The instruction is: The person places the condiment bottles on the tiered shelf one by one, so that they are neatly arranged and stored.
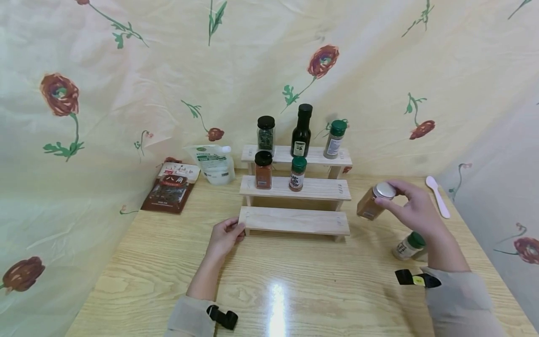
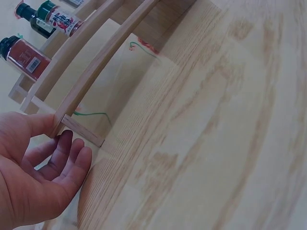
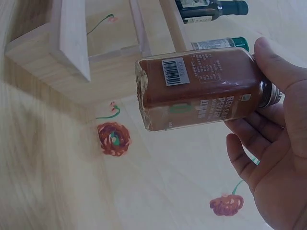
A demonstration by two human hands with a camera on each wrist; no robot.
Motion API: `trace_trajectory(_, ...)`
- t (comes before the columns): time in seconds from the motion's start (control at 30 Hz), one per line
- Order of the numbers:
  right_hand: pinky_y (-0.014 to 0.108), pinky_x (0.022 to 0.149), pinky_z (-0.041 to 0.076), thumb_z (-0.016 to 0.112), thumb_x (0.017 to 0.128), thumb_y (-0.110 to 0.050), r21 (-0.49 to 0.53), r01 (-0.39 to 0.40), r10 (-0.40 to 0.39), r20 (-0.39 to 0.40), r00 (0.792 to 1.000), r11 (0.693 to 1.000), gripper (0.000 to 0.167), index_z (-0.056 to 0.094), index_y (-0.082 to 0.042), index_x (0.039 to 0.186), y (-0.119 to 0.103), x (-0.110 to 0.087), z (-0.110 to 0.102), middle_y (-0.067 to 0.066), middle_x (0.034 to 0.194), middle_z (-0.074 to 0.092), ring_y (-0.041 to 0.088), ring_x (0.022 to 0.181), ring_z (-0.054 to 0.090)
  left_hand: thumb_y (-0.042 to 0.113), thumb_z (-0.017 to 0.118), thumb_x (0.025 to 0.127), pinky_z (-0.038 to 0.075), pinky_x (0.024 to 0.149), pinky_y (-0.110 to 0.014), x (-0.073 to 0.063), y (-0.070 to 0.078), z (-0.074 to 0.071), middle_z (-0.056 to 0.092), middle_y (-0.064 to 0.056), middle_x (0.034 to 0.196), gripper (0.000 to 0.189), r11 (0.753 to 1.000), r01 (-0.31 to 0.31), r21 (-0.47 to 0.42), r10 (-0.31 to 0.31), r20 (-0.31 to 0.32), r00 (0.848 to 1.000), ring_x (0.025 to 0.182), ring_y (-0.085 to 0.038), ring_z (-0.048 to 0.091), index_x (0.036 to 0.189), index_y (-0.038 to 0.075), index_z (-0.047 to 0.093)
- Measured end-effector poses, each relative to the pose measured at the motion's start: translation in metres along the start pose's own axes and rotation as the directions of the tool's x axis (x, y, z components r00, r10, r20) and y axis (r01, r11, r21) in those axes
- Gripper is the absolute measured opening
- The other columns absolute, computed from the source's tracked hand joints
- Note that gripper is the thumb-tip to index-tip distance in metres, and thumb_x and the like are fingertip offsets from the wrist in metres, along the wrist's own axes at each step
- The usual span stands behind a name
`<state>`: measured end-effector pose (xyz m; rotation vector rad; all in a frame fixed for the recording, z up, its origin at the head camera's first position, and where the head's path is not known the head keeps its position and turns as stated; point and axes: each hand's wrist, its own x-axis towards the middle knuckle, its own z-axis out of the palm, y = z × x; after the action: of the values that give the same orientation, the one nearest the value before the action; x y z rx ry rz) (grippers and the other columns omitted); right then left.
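Observation:
My right hand (image 1: 410, 203) grips a square glass spice jar (image 1: 368, 206) near its silver lid, tilted in the air to the right of a three-step wooden spice rack (image 1: 294, 220). Reddish-brown powder fills the jar, and a barcode label (image 3: 176, 72) faces the right wrist camera. My left hand (image 1: 224, 238) pinches the left end of the rack's lowest step, thumb (image 2: 43, 123) at the board's corner and the other fingers curled below. On the middle step stand a black-capped jar (image 1: 263, 175) of red powder and a green-capped jar (image 1: 297, 178).
The top step carries a black-capped herb jar (image 1: 266, 135), a dark bottle (image 1: 301, 133) and a green-capped shaker (image 1: 335, 140). Left lie a brown spice packet (image 1: 170, 187) and a white spout pouch (image 1: 214, 166). Right are a white spoon (image 1: 438, 196) and another green-capped jar (image 1: 406, 248).

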<state>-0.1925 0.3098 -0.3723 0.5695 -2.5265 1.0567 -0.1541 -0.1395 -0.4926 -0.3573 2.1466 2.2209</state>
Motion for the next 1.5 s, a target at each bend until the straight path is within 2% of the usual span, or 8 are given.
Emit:
trace_trajectory(0.27,0.01,0.074,0.041,0.076,0.087,0.003,0.021,0.084,-0.084,0.012,0.996,0.996,0.033,0.067,0.0,0.118,-0.002,0.02,0.001,-0.013,0.1,0.063,0.0,0.091,0.055,0.003,0.065,0.098,0.061,0.072,-0.024,0.0,0.0,0.0,0.064,-0.009,0.091,0.034,1.0,0.005,0.0,-0.005,-0.005,1.0,0.079,-0.015,0.064,0.127,-0.014,0.06)
trace_trajectory(0.43,0.012,0.072,0.041,0.079,0.085,0.002,0.022,0.09,-0.09,0.019,0.996,0.996,0.035,0.068,-0.002,0.118,-0.009,0.03,0.002,-0.011,0.1,0.063,0.001,0.091,0.054,0.004,0.066,0.098,0.061,0.073,-0.025,0.0,0.001,0.0,0.064,-0.011,0.093,0.035,1.0,0.002,-0.001,-0.002,0.003,1.0,0.08,-0.015,0.064,0.128,-0.014,0.06)
trace_trajectory(0.67,0.011,0.076,0.042,0.078,0.084,0.006,0.035,0.171,-0.173,0.056,0.983,0.985,0.038,0.067,0.0,0.12,-0.014,0.047,0.01,-0.003,0.101,0.063,0.0,0.092,0.054,0.005,0.067,0.098,0.061,0.072,-0.023,-0.002,0.002,-0.003,0.064,-0.01,0.09,0.036,0.999,-0.049,-0.021,0.05,0.025,0.998,0.079,-0.015,0.064,0.126,-0.017,0.059)
trace_trajectory(0.87,0.013,0.079,0.045,0.077,0.084,0.008,0.06,0.21,-0.215,0.093,0.972,0.976,0.038,0.066,0.002,0.12,-0.018,0.06,0.018,0.003,0.101,0.065,0.002,0.089,0.055,0.003,0.065,0.099,0.061,0.074,-0.026,-0.002,0.003,-0.001,0.065,-0.012,0.094,0.035,1.0,-0.007,-0.001,0.007,0.012,1.0,0.081,-0.016,0.064,0.128,-0.016,0.059)
trace_trajectory(1.17,0.018,0.082,0.046,0.075,0.088,0.004,0.096,0.163,-0.177,0.167,0.97,0.982,0.036,0.064,0.003,0.122,-0.021,0.075,0.029,0.007,0.104,0.065,0.006,0.091,0.055,0.005,0.066,0.099,0.062,0.075,-0.028,-0.003,0.004,0.0,0.064,-0.011,0.094,0.037,1.0,0.015,-0.008,-0.015,0.015,1.0,0.081,-0.016,0.063,0.13,-0.015,0.059)
trace_trajectory(1.33,0.014,0.082,0.046,0.073,0.089,0.007,0.117,0.181,-0.202,0.211,0.956,0.977,0.035,0.062,0.006,0.123,-0.022,0.081,0.036,0.011,0.104,0.064,0.006,0.091,0.054,0.004,0.065,0.099,0.061,0.074,-0.027,-0.002,0.002,0.0,0.064,-0.01,0.092,0.037,1.0,0.007,-0.005,-0.007,0.013,1.0,0.08,-0.015,0.063,0.129,-0.016,0.059)
trace_trajectory(1.5,0.01,0.079,0.043,0.069,0.088,0.015,0.128,0.168,-0.192,0.2,0.961,0.977,0.035,0.059,0.013,0.122,-0.022,0.085,0.041,0.016,0.103,0.06,0.007,0.09,0.05,0.003,0.065,0.099,0.061,0.074,-0.026,-0.001,0.001,0.0,0.064,-0.011,0.094,0.036,1.0,0.003,-0.002,-0.003,0.011,1.0,0.081,-0.016,0.064,0.129,-0.016,0.059)
